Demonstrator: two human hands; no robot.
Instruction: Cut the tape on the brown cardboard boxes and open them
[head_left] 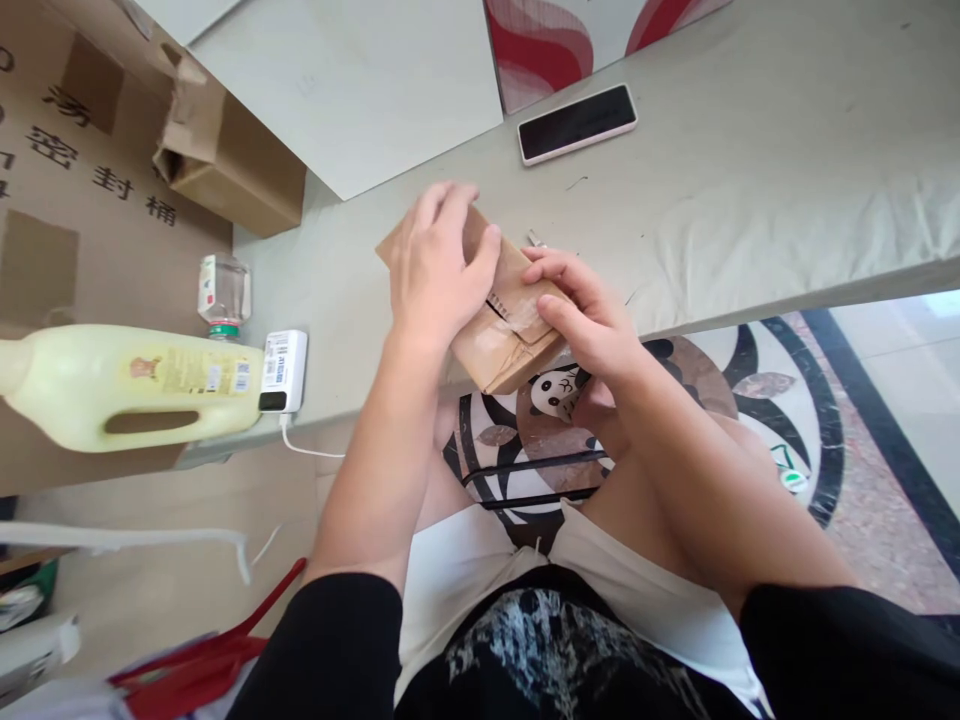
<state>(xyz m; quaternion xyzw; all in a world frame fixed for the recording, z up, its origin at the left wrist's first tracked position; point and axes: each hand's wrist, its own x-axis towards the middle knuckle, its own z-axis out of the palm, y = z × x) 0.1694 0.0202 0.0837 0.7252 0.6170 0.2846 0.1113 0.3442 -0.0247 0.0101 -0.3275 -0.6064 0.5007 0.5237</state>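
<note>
Where the grey table (750, 180) met its near edge, held a small brown cardboard box (501, 335) between both hands, just above the tabletop. Left hand (437, 265) laid flat over the box's top and far side, fingers curled down onto it. Right hand (585, 315) gripped the near right corner, fingertips pinching the taped flap. Farther back on the table lay a dark phone (577, 122), well apart. To the left, a white power bank (284, 371), beside it a pale yellow jug (127, 385) on its side and a small clear bottle (223, 292). Beyond those, a torn carton (225, 150).
</note>
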